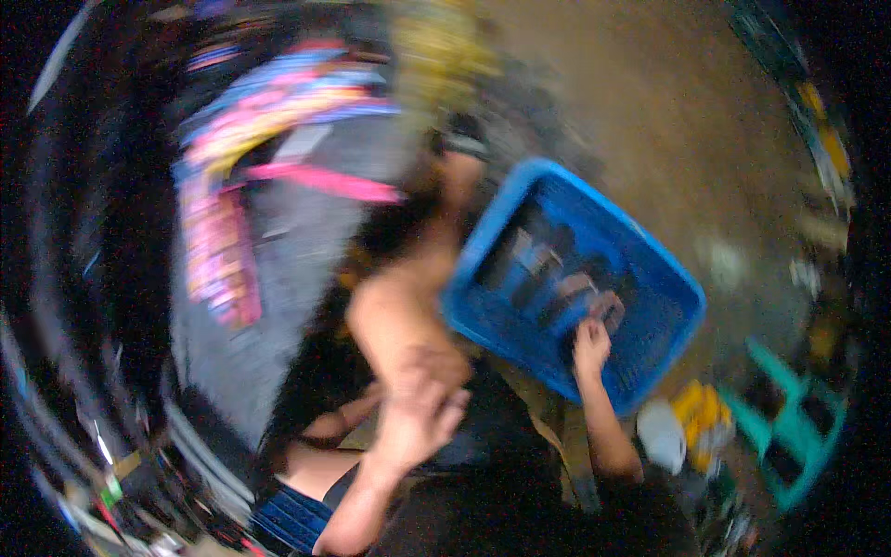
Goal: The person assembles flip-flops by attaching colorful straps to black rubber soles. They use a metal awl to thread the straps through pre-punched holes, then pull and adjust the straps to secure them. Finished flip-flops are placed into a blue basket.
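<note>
My right hand (591, 351) reaches over the near rim of a blue plastic basket (520, 181). Its fingers are pinched at a small brownish-pink piece (608, 306), too blurred to name. Inside the basket lie several dark and greyish pieces (534, 260), also smeared by motion. My left hand (422, 408) rests by my bent knee (394, 320), its fingers laid out with nothing visible in them. The whole picture is streaked, so fine detail is lost.
On the left, a grey surface (306, 232) carries rows of pink, blue and yellow strips (223, 251) and a lone pink strip (334, 181). A green plastic stool or chair (780, 422) lies right of the basket, near a yellow object (705, 418). Brown floor (631, 102) stretches beyond.
</note>
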`<act>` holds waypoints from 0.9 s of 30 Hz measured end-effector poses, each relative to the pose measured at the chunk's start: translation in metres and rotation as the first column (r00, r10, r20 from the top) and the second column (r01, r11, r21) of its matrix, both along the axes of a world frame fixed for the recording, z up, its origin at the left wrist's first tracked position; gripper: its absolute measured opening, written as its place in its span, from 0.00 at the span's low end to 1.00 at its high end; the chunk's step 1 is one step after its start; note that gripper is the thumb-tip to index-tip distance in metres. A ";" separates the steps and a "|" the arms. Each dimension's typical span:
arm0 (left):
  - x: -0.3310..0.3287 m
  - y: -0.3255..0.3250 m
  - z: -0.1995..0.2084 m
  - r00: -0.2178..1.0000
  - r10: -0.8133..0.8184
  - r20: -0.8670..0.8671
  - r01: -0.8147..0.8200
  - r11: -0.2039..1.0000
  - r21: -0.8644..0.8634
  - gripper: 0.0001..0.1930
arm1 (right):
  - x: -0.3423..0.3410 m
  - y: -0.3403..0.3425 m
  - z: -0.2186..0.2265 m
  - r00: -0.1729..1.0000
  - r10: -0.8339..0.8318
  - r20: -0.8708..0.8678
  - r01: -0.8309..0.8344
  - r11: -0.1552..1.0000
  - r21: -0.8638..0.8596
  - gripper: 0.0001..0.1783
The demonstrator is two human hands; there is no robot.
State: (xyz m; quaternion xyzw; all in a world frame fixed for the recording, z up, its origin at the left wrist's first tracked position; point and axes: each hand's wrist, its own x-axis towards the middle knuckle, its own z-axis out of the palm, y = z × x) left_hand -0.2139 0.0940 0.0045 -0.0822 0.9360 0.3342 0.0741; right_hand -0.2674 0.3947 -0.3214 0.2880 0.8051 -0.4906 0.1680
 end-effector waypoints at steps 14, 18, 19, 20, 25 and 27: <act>0.273 -0.170 0.188 0.437 0.534 -0.724 -0.868 0.461 -0.184 0.12 | -0.204 -0.434 0.414 -0.374 0.813 -0.446 -0.597 0.157 0.787 0.21; 0.377 -0.271 0.204 0.017 0.870 -0.493 -0.949 -0.140 -0.281 0.39 | -0.224 -0.438 0.396 -0.448 0.734 -0.510 -0.589 0.187 0.786 0.19; 0.392 -0.281 0.186 0.133 0.889 -0.438 -0.925 -0.047 -0.377 0.53 | -0.228 -0.440 0.398 -0.525 0.652 -0.547 -0.592 0.182 0.785 0.19; 0.401 -0.293 0.166 0.157 0.922 -0.353 -0.960 0.059 -0.272 0.60 | -0.229 -0.438 0.399 -0.549 0.683 -0.481 -0.521 0.170 0.836 0.19; 0.402 -0.306 0.098 -0.031 0.919 -0.392 -0.982 -0.102 -0.160 0.57 | -0.213 -0.449 0.432 -0.389 0.832 -0.395 -0.542 0.140 0.828 0.18; 0.404 -0.296 0.121 -0.003 0.919 -0.395 -0.996 -0.036 -0.076 0.52 | -0.201 -0.445 0.459 -0.453 0.784 -0.425 -0.496 0.175 0.851 0.17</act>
